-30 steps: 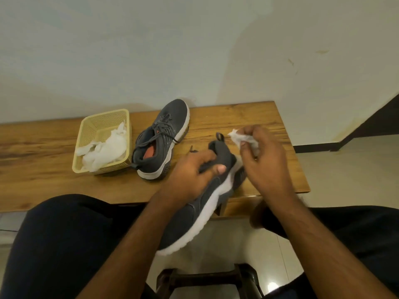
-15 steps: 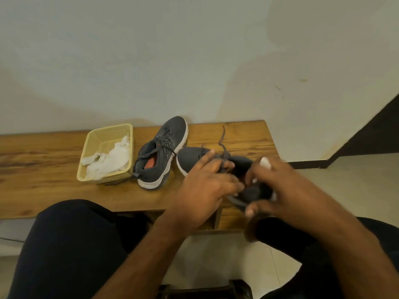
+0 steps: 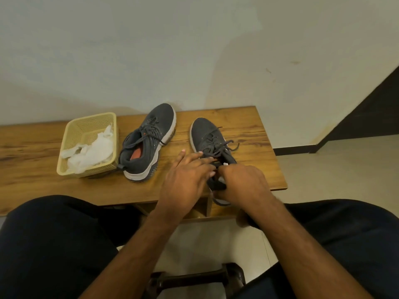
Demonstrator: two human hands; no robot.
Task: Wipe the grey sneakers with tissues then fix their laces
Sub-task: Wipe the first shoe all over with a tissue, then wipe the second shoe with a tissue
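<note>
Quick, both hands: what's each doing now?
Left hand: open, fingers on the right sneaker.
Right hand: grips that sneaker's heel.

Home rm: wood bench (image 3: 32,147), plain wall (image 3: 151,50), tile floor (image 3: 334,165).

Two grey sneakers: one sneaker (image 3: 149,141) at centre, a second sneaker (image 3: 207,139) to its right. One yellow mesh basket (image 3: 73,134), holding a heap of white tissues (image 3: 90,154) whose number cannot be told. One wooden desk (image 3: 32,152). Two hands: left hand (image 3: 185,180), right hand (image 3: 244,182). One small white tissue scrap (image 3: 225,164) at the right hand. One dark stool (image 3: 194,277) below.
</note>
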